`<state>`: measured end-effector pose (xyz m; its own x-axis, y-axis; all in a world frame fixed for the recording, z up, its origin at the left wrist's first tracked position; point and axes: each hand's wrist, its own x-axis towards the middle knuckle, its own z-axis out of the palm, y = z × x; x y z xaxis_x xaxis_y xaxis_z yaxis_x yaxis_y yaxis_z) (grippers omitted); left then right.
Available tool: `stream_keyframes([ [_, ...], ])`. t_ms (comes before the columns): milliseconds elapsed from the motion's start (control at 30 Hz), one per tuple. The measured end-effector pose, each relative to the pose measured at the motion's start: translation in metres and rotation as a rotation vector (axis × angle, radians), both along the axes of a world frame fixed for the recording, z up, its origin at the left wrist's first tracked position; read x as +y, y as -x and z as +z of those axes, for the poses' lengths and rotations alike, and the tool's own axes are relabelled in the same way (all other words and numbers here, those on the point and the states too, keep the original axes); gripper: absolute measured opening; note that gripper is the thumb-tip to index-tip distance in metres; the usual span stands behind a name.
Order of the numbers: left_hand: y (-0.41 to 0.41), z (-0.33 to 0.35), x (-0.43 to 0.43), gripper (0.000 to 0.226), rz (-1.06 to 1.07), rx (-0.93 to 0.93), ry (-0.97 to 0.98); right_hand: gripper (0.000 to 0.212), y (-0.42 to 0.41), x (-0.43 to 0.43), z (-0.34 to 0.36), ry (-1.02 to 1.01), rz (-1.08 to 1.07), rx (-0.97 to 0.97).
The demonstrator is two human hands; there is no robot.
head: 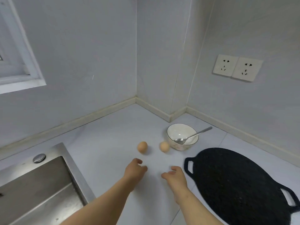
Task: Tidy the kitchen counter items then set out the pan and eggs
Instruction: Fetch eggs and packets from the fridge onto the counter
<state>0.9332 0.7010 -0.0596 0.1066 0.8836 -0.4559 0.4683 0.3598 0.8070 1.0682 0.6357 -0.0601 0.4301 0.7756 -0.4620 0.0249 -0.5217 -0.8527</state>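
Loosely curled and holding nothing, left hand (134, 169) and right hand (176, 176) hover short of the bowl (179, 147), first egg (164, 146) beside its left wall, second egg (142, 147) farther left, pan (235, 184) to its near right.

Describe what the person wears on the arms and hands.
No gloves or visible rings on the left hand or right hand. The left forearm and right forearm are bare to the frame's edge: no sleeve, watch or band.
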Motion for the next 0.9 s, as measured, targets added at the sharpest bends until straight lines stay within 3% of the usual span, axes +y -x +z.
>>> stream_keyframes([
  [433,0.002,-0.005,-0.019,0.018,-0.073,-0.105,0.052,0.033,0.014,-0.038,0.005,0.040,-0.132,0.053],
  [900,-0.038,0.028,-0.061,0.015,-0.227,-0.180,0.020,0.022,0.001,-0.089,0.033,-0.041,-0.323,0.088],
])
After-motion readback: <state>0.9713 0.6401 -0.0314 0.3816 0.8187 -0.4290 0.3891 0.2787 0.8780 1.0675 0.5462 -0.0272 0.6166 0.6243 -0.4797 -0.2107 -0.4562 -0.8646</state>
